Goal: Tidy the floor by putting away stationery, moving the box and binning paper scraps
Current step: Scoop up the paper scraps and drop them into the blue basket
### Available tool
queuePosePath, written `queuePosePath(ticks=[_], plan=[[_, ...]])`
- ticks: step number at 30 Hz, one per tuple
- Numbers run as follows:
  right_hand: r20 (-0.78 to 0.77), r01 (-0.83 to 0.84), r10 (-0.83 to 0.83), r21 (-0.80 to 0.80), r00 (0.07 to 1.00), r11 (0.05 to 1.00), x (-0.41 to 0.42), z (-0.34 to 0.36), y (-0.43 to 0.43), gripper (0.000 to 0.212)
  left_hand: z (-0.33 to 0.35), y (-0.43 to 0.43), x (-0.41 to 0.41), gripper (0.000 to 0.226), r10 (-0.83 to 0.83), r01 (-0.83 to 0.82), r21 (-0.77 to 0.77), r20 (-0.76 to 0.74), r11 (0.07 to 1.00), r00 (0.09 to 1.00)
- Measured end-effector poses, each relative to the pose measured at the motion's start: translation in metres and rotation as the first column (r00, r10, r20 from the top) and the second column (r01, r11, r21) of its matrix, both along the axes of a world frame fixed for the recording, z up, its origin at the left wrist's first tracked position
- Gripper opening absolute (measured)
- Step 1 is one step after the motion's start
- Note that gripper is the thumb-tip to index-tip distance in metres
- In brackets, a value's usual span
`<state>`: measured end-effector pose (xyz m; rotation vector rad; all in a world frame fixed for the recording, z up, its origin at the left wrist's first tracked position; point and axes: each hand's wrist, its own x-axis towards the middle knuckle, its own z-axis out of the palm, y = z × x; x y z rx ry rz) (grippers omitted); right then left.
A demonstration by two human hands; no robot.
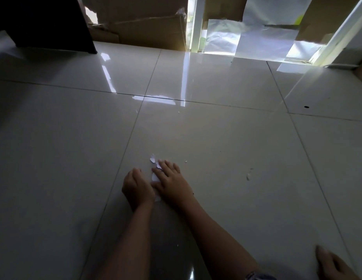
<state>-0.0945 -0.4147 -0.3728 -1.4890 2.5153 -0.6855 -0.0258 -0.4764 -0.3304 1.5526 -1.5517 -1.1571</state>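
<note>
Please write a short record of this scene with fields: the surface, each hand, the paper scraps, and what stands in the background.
surface: glossy tiled floor
left hand: fingers curled, close beside the right hand; whether it holds scraps cannot be told
right hand: flat, fingers straight, resting on the paper scraps
paper scraps: white pieces under and just ahead of the right fingers
tiny bits: loose on the floor, to the right of the hands
background: cardboard box at the far edge; dark furniture at far left
</note>
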Motion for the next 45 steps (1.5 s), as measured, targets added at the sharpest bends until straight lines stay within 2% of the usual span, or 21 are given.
queuePosePath(ticks=[3, 5, 7, 9, 11, 13, 16, 18, 20, 23, 25, 30, 33, 36, 38, 42, 45], plan=[[-0.074, 0.090, -0.114, -0.266, 0.991, 0.960, 0.007, -0.008, 0.004, 0.023, -0.003, -0.002, 0.001, 0.032, -0.028, 0.030, -0.025, 0.076, 0.999, 0.997], [-0.035, 0.145, -0.165, -0.323, 0.986, 0.935, 0.007, -0.007, 0.006, 0.019, -0.003, -0.001, 0.001, 0.026, -0.063, 0.066, -0.020, 0.129, 0.998, 0.990], [0.089, 0.270, -0.255, -0.342, 0.963, 0.900, 0.002, -0.005, 0.009, 0.016, -0.003, 0.000, 0.000, 0.024, -0.136, 0.145, -0.030, 0.192, 0.989, 0.972], [0.344, 0.467, -0.350, -0.362, 0.871, 0.807, -0.009, 0.009, 0.013, 0.018, -0.001, -0.002, -0.003, 0.027, -0.254, 0.277, -0.061, 0.249, 0.959, 0.935], [0.557, 0.649, -0.423, -0.301, 0.714, 0.699, -0.023, 0.025, 0.022, 0.016, 0.000, -0.008, -0.009, 0.031, -0.379, 0.440, -0.119, 0.344, 0.890, 0.859], [0.658, 0.725, -0.441, -0.237, 0.610, 0.647, -0.036, 0.031, 0.034, 0.013, 0.001, -0.018, -0.020, 0.037, -0.469, 0.574, -0.119, 0.456, 0.810, 0.756], [0.707, 0.763, -0.445, -0.207, 0.549, 0.613, -0.047, 0.035, 0.051, 0.011, 0.005, -0.034, -0.036, 0.042, -0.569, 0.698, 0.007, 0.585, 0.716, 0.578], [0.717, 0.787, -0.468, -0.181, 0.516, 0.590, -0.050, 0.031, 0.059, 0.011, 0.007, -0.039, -0.042, 0.032, -0.592, 0.736, 0.065, 0.643, 0.674, 0.486], [0.736, 0.811, -0.476, -0.169, 0.482, 0.561, -0.050, 0.026, 0.067, 0.010, 0.008, -0.037, -0.046, 0.020, -0.596, 0.724, 0.048, 0.607, 0.688, 0.526], [0.772, 0.841, -0.465, -0.162, 0.433, 0.515, -0.049, 0.024, 0.074, 0.010, 0.007, -0.032, -0.042, 0.015, -0.603, 0.674, 0.061, 0.511, 0.736, 0.613], [0.792, 0.856, -0.453, -0.161, 0.409, 0.491, -0.049, 0.025, 0.077, 0.010, 0.007, -0.029, -0.040, 0.011, -0.641, 0.688, 0.090, 0.465, 0.720, 0.610], [0.823, 0.879, -0.437, -0.147, 0.364, 0.454, -0.054, 0.024, 0.076, 0.010, 0.027, -0.039, -0.039, 0.017, -0.797, 0.742, 0.379, 0.500, 0.554, 0.339], [0.839, 0.888, -0.428, -0.132, 0.337, 0.440, -0.053, 0.026, 0.074, 0.009, 0.039, -0.036, -0.032, 0.023, -0.817, 0.697, 0.514, 0.546, 0.500, 0.183], [0.849, 0.901, -0.426, -0.121, 0.312, 0.417, -0.050, 0.027, 0.075, 0.009, 0.037, -0.020, -0.025, 0.040, -0.787, 0.648, 0.587, 0.617, 0.485, 0.029], [0.857, 0.909, -0.424, -0.113, 0.293, 0.400, -0.047, 0.029, 0.073, 0.009, 0.034, -0.003, -0.017, 0.050, -0.750, 0.615, 0.578, 0.661, 0.536, 0.033], [0.868, 0.916, -0.412, -0.111, 0.278, 0.384, -0.042, 0.033, 0.071, 0.010, 0.015, 0.019, 0.000, 0.030, -0.632, 0.612, 0.411, 0.751, 0.676, 0.194], [0.866, 0.912, -0.413, -0.108, 0.282, 0.395, -0.039, 0.032, 0.070, 0.009, 0.013, 0.022, 0.003, 0.028, -0.651, 0.642, 0.354, 0.695, 0.680, 0.306]])
